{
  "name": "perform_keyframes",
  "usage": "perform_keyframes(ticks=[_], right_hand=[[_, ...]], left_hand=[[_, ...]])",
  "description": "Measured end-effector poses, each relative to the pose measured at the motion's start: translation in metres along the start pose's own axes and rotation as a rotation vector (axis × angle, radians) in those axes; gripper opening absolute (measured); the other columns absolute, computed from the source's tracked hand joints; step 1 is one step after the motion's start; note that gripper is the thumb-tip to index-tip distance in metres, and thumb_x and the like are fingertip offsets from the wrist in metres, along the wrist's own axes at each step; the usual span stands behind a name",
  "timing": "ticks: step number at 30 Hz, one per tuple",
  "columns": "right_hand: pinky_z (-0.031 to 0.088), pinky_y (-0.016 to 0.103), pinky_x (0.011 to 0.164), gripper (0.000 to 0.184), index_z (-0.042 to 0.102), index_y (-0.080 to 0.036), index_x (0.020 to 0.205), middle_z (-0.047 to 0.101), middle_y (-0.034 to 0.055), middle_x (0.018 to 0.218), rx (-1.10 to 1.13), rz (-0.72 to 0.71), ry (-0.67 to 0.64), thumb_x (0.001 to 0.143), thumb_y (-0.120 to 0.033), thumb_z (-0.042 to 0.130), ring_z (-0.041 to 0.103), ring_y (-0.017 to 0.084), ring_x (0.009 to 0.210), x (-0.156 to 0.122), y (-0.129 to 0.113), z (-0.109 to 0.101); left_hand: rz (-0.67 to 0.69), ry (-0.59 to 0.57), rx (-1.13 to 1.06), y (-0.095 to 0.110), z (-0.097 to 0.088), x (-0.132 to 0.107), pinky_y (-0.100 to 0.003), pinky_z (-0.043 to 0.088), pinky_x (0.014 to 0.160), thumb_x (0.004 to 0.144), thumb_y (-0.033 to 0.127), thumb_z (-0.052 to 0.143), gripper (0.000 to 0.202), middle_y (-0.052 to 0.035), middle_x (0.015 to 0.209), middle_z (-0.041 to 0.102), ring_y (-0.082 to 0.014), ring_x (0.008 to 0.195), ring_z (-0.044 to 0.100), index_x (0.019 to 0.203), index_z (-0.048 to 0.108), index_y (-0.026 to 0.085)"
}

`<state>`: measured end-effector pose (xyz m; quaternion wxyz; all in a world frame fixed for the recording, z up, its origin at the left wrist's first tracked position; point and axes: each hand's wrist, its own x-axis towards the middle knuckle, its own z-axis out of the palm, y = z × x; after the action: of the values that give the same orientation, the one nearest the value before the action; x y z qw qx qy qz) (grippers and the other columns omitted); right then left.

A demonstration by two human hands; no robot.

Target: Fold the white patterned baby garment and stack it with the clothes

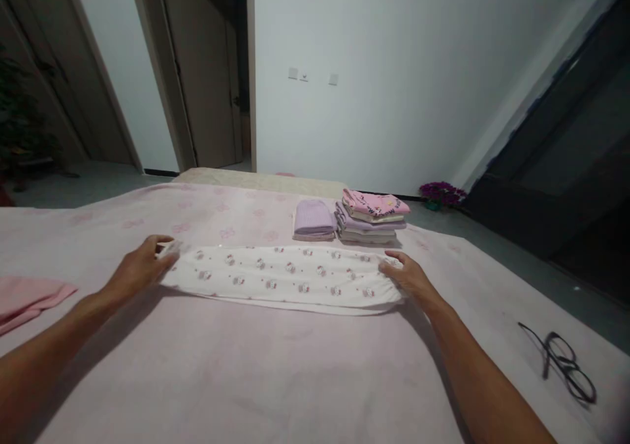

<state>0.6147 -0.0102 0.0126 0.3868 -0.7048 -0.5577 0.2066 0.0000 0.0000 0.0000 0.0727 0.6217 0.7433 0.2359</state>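
Note:
A white garment (280, 277) with a small printed cat-face pattern is stretched out in a long folded strip over the bed. At its left end my left hand (150, 260) is closed, thumb and fingers pinching the cloth. The opposite end is gripped by my right hand (401, 273), where the fabric gathers into creases. Just behind the strip lie a folded lilac garment (315, 218) and a taller stack of folded clothes (369, 227) with a pink printed piece (375, 202) on top. Neither hand touches these piles.
The pale pink bed sheet (275, 378) spreads under everything. A pink cloth (29, 300) lies at the left edge. Black-framed glasses (561, 362) rest at the right. Beyond the bed are a purple-flowered plant (441, 193), a white wall (369, 116) and a door (201, 70).

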Motion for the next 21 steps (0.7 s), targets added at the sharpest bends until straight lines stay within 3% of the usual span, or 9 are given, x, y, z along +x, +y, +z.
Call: perform_keyframes(ticks=[2,5,7,11,15,21], right_hand=[[0.05,0.039,0.089,0.051,0.065,-0.016,0.121,0.067,0.0153,0.12,-0.173,-0.109,0.11,0.075,-0.037,0.07,0.064,0.03,0.105,-0.004,0.003,0.01],[0.045,0.043,0.095,0.023,0.069,-0.021,0.103,0.068,0.0108,0.11,-0.361,-0.383,0.171,0.084,-0.03,0.061,0.06,0.029,0.106,-0.031,-0.006,0.029],[0.045,0.039,0.088,0.012,0.067,-0.022,0.086,0.068,0.0071,0.094,-0.351,-0.543,0.042,0.089,-0.023,0.055,0.06,0.025,0.095,-0.054,-0.02,0.044],[0.042,0.035,0.082,0.014,0.063,-0.021,0.079,0.064,0.0032,0.082,-0.339,-0.754,-0.185,0.09,-0.015,0.057,0.056,0.021,0.085,-0.09,-0.044,0.067],[0.039,0.035,0.082,0.011,0.064,-0.021,0.083,0.064,0.0036,0.086,-0.434,-0.857,-0.226,0.093,-0.017,0.061,0.054,0.021,0.087,-0.1,-0.046,0.073],[0.037,0.034,0.081,0.014,0.066,-0.02,0.088,0.064,0.0043,0.087,-0.544,-0.875,-0.193,0.098,-0.017,0.057,0.054,0.02,0.086,-0.095,-0.034,0.074]], left_hand=[[0.068,0.04,0.03,0.011,0.012,-0.003,-0.034,0.05,0.085,0.094,0.049,0.045,0.058,-0.0165,0.132,0.058,-0.0252,0.102,0.064,0.138,0.047,0.012],[0.263,0.075,-0.023,0.033,0.028,-0.021,-0.036,0.05,0.087,0.095,0.049,0.045,0.046,-0.0133,0.13,0.058,-0.0251,0.104,0.064,0.128,0.056,0.018],[0.416,0.003,-0.116,0.05,0.04,-0.038,-0.034,0.051,0.081,0.096,0.048,0.047,0.038,-0.0096,0.115,0.065,-0.0225,0.095,0.066,0.116,0.062,0.02],[0.673,-0.103,-0.207,0.083,0.064,-0.067,-0.03,0.053,0.079,0.099,0.04,0.048,0.027,-0.0064,0.101,0.069,-0.0192,0.09,0.066,0.105,0.068,0.023],[0.812,-0.11,-0.121,0.099,0.079,-0.081,-0.029,0.051,0.076,0.1,0.034,0.048,0.024,-0.0056,0.097,0.069,-0.0186,0.088,0.065,0.102,0.07,0.024],[0.813,-0.101,-0.015,0.1,0.082,-0.083,-0.031,0.049,0.076,0.103,0.032,0.044,0.027,-0.0057,0.097,0.069,-0.0193,0.088,0.062,0.101,0.07,0.024]])
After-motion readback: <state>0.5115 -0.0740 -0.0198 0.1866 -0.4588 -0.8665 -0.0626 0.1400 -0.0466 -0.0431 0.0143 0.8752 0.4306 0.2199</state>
